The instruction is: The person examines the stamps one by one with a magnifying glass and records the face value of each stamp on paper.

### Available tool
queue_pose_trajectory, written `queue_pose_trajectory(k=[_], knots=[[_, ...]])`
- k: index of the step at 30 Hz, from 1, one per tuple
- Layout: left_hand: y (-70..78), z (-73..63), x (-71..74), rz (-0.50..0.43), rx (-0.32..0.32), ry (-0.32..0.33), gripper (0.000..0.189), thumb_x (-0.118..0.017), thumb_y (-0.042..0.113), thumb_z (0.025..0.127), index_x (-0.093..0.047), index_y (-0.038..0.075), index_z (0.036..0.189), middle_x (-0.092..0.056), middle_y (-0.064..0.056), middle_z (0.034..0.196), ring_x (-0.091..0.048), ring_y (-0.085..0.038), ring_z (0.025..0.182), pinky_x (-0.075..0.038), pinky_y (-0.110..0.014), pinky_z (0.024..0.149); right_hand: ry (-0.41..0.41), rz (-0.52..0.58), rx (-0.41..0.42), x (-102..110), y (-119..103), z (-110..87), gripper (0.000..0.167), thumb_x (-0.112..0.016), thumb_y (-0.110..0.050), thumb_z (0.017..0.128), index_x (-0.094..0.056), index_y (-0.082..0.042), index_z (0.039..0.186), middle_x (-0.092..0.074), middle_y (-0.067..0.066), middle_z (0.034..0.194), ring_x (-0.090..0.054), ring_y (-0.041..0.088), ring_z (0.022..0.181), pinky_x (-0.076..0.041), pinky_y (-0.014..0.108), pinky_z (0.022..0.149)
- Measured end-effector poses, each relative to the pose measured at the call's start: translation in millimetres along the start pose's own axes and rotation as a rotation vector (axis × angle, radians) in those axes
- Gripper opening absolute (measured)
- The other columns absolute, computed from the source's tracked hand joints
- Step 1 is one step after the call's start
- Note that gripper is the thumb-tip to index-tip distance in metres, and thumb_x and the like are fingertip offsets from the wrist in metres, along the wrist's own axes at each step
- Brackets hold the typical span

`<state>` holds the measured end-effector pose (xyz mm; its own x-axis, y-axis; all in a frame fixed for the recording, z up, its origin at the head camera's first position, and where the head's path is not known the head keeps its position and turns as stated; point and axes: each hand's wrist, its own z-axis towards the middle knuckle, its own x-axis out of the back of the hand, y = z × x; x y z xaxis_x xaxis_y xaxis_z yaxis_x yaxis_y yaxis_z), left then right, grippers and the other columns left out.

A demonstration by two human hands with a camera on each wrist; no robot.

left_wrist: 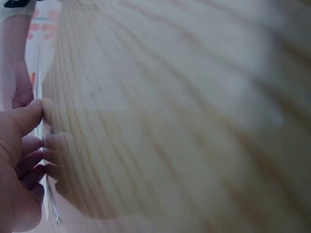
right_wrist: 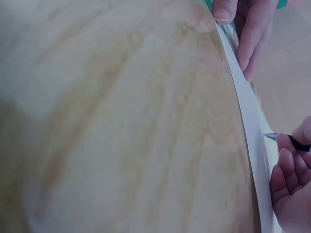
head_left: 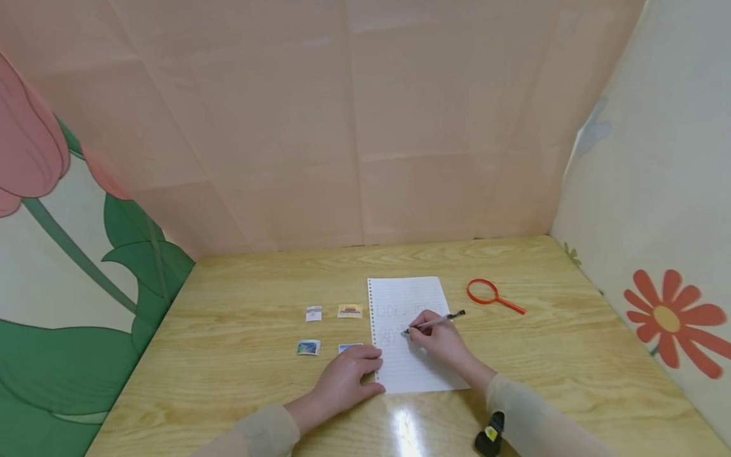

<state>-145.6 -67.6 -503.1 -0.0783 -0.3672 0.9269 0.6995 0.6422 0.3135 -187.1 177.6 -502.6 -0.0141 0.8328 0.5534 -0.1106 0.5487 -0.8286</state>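
A lined sheet of paper point(head_left: 419, 374) with punched holes down its left side lies on the table. Faint large outlined characters show on its upper half. My right hand point(head_left: 442, 343) pinches a pen point(head_left: 442, 320) with a clear barrel and black end, its tip at the writing mid-sheet. In the right wrist view the dark tip of the pen point(right_wrist: 272, 136) points at the paper point(right_wrist: 252, 145). My left hand point(head_left: 349, 376) rests on the sheet's lower left edge, fingers relaxed. It partly covers a small blue picture card point(head_left: 349, 347).
Left of the paper lie a whitish card point(head_left: 313, 313), a yellow card point(head_left: 349, 311) and a green-blue picture card point(head_left: 308, 347). A red magnifying glass point(head_left: 511, 306) lies to the right on the wooden table point(head_left: 240, 311). Walls close in the back and both sides.
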Motion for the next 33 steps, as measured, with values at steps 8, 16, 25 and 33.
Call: queue_pose_trajectory(k=[8,16,25,33], knots=[[0.3,0.5,1.6,0.003,-0.005,0.002,0.047,-0.078,0.038,0.085,-0.072,0.008,0.120,-0.063,-0.002,0.131,-0.056,-0.018,0.122,-0.041,-0.030,0.108,-0.049,-0.011,0.115,-0.1,-0.2,-6.1,0.009,-0.072,-0.002,0.082,-0.065,-0.006,0.083,-0.058,-0.006,0.069,-0.050,0.007,0.063,-0.043,0.020,0.055],[0.2,0.2,1.7,-0.002,-0.003,0.009,0.046,-0.079,0.038,0.084,-0.072,0.008,0.119,-0.064,-0.002,0.129,-0.056,-0.018,0.122,-0.042,-0.030,0.107,-0.055,0.032,0.146,-1.4,1.0,-9.3,0.010,-0.072,-0.003,0.082,-0.065,-0.010,0.082,-0.058,-0.007,0.069,-0.051,0.007,0.063,-0.043,0.020,0.055],[1.4,0.8,1.4,-0.013,0.022,-0.017,0.046,-0.078,0.037,0.085,-0.072,0.008,0.121,-0.063,-0.001,0.131,-0.055,-0.017,0.123,-0.041,-0.030,0.107,-0.014,0.130,0.097,15.6,4.4,-7.1,0.007,-0.072,-0.002,0.086,-0.066,-0.003,0.091,-0.067,0.000,0.078,-0.055,0.009,0.065,-0.047,0.021,0.057],[2.5,0.0,2.1,-0.015,0.027,-0.017,0.047,-0.078,0.037,0.085,-0.071,0.008,0.121,-0.062,-0.002,0.132,-0.054,-0.018,0.124,-0.041,-0.030,0.108,0.001,0.142,0.200,34.8,9.1,-4.8,0.014,-0.074,0.000,0.086,-0.067,-0.001,0.098,-0.066,0.007,0.088,-0.055,0.007,0.072,-0.049,0.020,0.061]])
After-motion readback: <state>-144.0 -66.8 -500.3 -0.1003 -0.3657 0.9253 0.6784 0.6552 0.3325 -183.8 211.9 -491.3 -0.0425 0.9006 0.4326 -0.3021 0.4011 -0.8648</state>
